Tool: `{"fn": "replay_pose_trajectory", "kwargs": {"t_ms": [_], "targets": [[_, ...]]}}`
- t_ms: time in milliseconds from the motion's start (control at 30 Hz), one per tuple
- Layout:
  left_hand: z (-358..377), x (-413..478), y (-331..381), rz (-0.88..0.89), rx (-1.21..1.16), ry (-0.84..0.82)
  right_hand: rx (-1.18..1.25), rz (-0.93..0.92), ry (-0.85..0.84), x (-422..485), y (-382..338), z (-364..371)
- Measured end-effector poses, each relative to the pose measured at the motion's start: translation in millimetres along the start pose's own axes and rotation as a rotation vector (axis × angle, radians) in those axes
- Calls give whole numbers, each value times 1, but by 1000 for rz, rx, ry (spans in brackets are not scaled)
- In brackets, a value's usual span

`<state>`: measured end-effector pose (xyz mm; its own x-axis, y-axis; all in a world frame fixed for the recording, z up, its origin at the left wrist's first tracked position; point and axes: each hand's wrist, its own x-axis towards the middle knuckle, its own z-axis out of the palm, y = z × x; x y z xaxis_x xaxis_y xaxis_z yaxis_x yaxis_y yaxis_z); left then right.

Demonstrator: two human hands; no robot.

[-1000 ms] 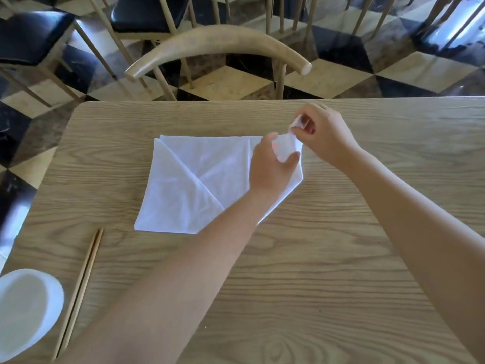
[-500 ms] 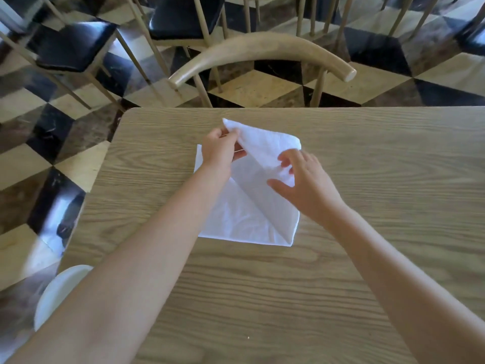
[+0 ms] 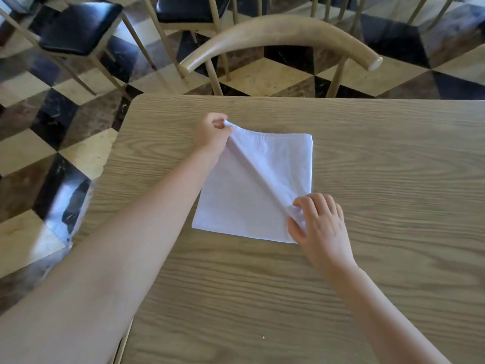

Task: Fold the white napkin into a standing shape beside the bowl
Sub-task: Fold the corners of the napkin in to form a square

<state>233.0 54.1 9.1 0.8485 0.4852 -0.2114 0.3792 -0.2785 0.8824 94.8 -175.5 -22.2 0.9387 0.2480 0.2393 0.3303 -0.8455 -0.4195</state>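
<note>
Wood table (image 3: 367,258): white napkin (image 3: 236,206) lies flat, diagonal ridge across it. Left hand (image 3: 214,135) pinches far corner; right hand (image 3: 320,224) pinches near end of ridge.

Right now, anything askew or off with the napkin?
Nothing spilled or damaged. The white napkin lies on the table with a raised diagonal ridge, held between the left hand at its far corner and the right hand at its near corner: mid-fold, no fault.

Folded square, flat on the bench (image 3: 367,285): white napkin (image 3: 278,164), raised diagonal ridge from far-left corner to near-right corner.
</note>
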Motion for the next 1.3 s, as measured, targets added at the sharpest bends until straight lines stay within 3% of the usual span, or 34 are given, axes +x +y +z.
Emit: {"fn": "replay_pose_trajectory", "kwargs": {"t_ms": [933, 1033, 1100, 1167, 1233, 1300], "targets": [[-14, 3, -24, 269, 392, 104, 94, 11, 80, -32, 3, -1], [-3, -15, -18, 311, 593, 201, 89, 41, 85, -31, -1, -2], [19, -44, -15, 542, 660, 41, 78, 84, 80, -22, -4, -1], [46, -81, -18, 758, 708, -271, 29, 118, -11, -8, -8, 2], [62, -104, -27, 846, 826, -440, -51, 104, -156, 0, -9, 6], [65, -105, -34, 842, 886, -462, -141, 69, -269, 1, -8, 10]]}}
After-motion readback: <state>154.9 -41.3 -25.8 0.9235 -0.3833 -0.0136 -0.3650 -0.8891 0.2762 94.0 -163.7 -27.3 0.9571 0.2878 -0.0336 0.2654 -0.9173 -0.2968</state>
